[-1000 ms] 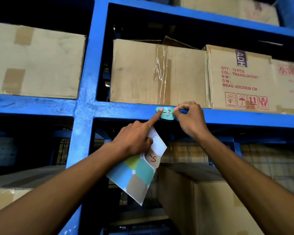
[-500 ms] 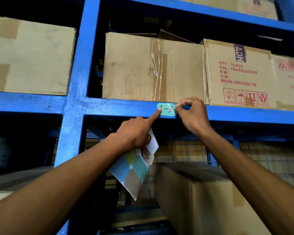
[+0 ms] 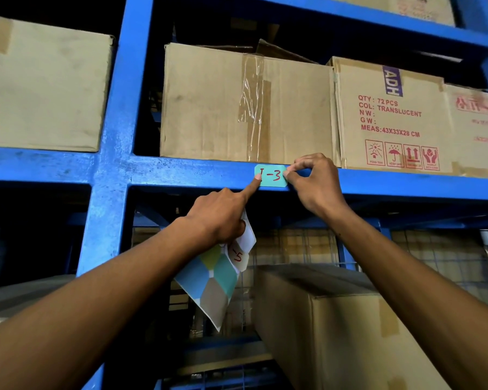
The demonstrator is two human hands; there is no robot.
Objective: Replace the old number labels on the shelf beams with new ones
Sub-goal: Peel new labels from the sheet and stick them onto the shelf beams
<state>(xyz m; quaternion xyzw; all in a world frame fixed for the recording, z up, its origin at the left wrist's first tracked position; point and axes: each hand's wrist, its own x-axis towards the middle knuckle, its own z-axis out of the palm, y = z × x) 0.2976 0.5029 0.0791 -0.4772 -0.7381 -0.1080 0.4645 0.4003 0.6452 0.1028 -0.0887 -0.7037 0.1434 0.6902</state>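
A teal label (image 3: 273, 176) marked "I-3" in red lies flat on the blue shelf beam (image 3: 197, 174). The index finger of my left hand (image 3: 220, 216) presses the label's left edge. The other fingers of that hand hold a sticker sheet (image 3: 214, 280) with coloured labels, one reading "-5", which hangs below the beam. My right hand (image 3: 316, 182) pinches the label's right edge between thumb and forefinger.
Cardboard boxes stand on the beam: a taped one (image 3: 245, 105) right above the label, a printed one (image 3: 392, 116) to its right, another (image 3: 43, 85) left of the blue upright (image 3: 116, 136). A large box (image 3: 335, 327) sits on the shelf below.
The whole "I-3" now shows flat on the beam, where earlier only "-3" was visible. My left fingertip slid to the label's left edge. The view has shifted closer.
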